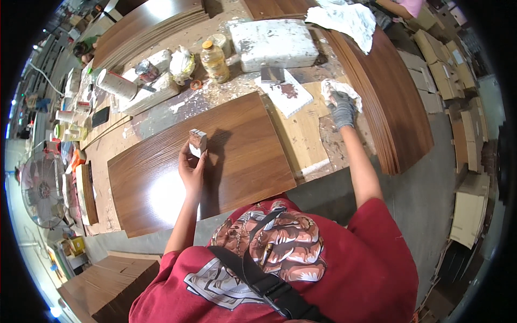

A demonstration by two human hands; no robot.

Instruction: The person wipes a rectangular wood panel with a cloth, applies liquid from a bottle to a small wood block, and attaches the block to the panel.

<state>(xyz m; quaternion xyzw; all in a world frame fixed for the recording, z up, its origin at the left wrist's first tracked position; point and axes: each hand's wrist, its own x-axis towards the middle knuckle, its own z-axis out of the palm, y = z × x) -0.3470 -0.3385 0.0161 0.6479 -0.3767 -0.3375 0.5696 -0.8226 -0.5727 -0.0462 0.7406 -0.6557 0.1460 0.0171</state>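
Observation:
My bare left hand (191, 171) grips a small white block with brown stains (197, 141), held up over a dark brown wood-grain panel (247, 145). The panel lies flat and glossy in front of me, catching a bright reflection and the hand's shadow. Off to the right, my right hand (343, 112), in a grey glove, is closed on a crumpled white cloth (353, 92) at the table's right side. Close to that cloth lies a white sheet with a brown smear (291, 96), and a small dark flat piece (272, 75) rests at its upper end.
A stack of brown panels (398, 107) borders the right; another (140, 32) stands far left. A paint-spattered white block (274, 46), yellow bottle (214, 63), white tub (116, 85) and phone (100, 117) sit behind. A person's pink sleeve (412, 6) shows far right.

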